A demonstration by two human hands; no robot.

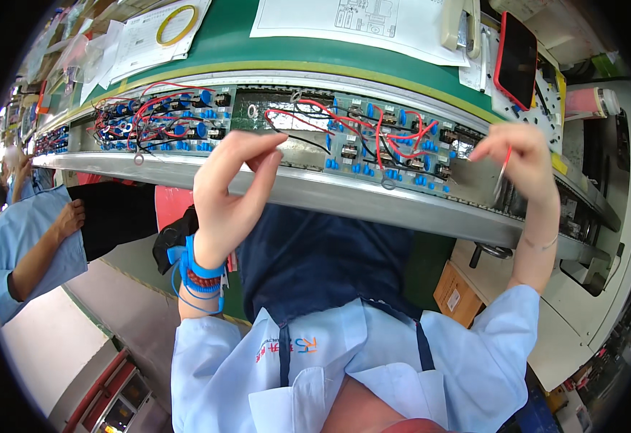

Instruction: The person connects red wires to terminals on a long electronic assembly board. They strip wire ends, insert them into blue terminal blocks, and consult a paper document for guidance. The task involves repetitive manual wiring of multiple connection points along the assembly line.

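Conveyor rail carries a wired board just beyond both hands. Left hand pinches a black wire; right hand grips a red wire and tweezers. Most leads look routed, these two seemingly left

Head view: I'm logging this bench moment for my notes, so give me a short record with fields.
Left hand: pinches a thin black wire, blue wrist strap on
Right hand: holds tweezers and a red wire
Work: circuit board with blue parts, red and black wires, on the conveyor rail
Beside it: second board to the left
Nearby: another person's forearm, far left
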